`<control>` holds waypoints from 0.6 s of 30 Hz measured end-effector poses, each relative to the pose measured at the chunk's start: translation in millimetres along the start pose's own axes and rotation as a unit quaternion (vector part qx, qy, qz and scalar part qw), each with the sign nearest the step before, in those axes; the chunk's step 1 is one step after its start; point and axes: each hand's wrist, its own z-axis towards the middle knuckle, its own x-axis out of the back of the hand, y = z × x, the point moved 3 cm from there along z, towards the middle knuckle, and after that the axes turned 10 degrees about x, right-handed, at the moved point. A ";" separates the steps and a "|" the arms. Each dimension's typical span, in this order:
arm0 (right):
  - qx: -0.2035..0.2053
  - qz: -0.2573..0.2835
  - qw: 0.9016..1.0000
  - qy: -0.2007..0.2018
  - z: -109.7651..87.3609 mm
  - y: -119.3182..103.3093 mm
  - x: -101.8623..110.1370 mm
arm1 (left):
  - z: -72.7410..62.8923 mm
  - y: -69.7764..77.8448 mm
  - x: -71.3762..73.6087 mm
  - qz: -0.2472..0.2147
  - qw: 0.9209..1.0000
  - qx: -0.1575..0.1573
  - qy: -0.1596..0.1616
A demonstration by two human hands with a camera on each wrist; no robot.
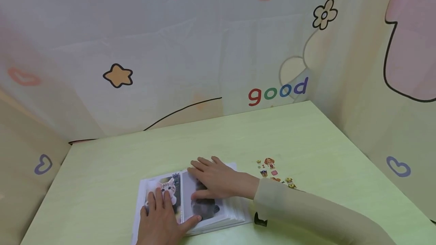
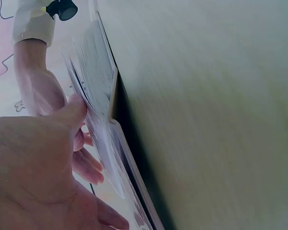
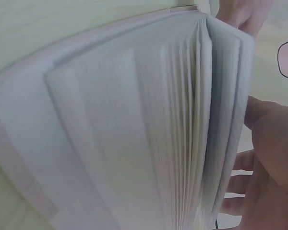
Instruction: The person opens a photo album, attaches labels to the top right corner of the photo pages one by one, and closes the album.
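Observation:
A photo album (image 1: 235, 216) lies open on the table, its many clear-sleeved pages fanned in a thick stack on the right side. On its left page is a kitten photo (image 1: 167, 185), partly covered by the fingers of my left hand (image 1: 157, 218), which lie spread over it. My left thumb reaches across to the lower edge of the right page. My right hand (image 1: 218, 179) rests with extended fingers on the right page, partly hiding a picture of a dark animal (image 1: 203, 209). The right wrist view shows the loose page edges (image 3: 110, 120) beside my right palm (image 3: 278, 148).
Colourful cartoon stickers (image 1: 270, 163) lie on the pale green table (image 1: 112, 162) right of the album, partly behind the right sleeve (image 1: 306, 214). A printed curtain (image 1: 170, 67) closes off the back and both sides.

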 end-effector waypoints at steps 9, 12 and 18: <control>0.001 0.032 0.999 0.031 -19.2 7.7 5.3 | -3.3 4.0 4.0 -0.033 0.999 -0.025 -0.002; -0.004 0.053 0.998 0.040 -28.2 13.0 10.5 | -6.7 6.1 7.1 -0.053 0.996 -0.066 0.020; -0.010 0.095 0.992 0.079 -49.7 24.2 18.6 | -14.6 12.6 13.6 -0.097 0.980 -0.148 0.092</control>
